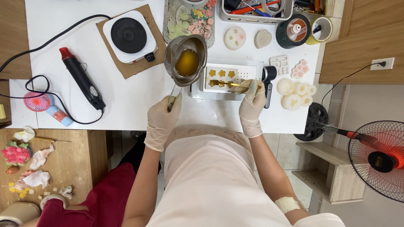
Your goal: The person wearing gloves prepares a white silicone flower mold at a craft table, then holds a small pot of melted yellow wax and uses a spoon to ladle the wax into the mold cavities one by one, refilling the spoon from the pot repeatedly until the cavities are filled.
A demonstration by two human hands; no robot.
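On the white surface [126, 105], the heat gun [82, 78] and hot plate [128, 35] lay well to the left of your left hand [162, 120], which was closed around the long handle of the metal melting pot [185, 59]; it held amber liquid and looked heavy, hot and easy to slop, best kept by that handle. Just right, your right hand [252, 105] pinched a thin stick [229, 84] over the white mould [221, 77], itself light, soft and shallow.

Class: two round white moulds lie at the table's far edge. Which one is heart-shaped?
The right-hand mould, beside the black tape roll. The left one is a circle with small coloured dots.
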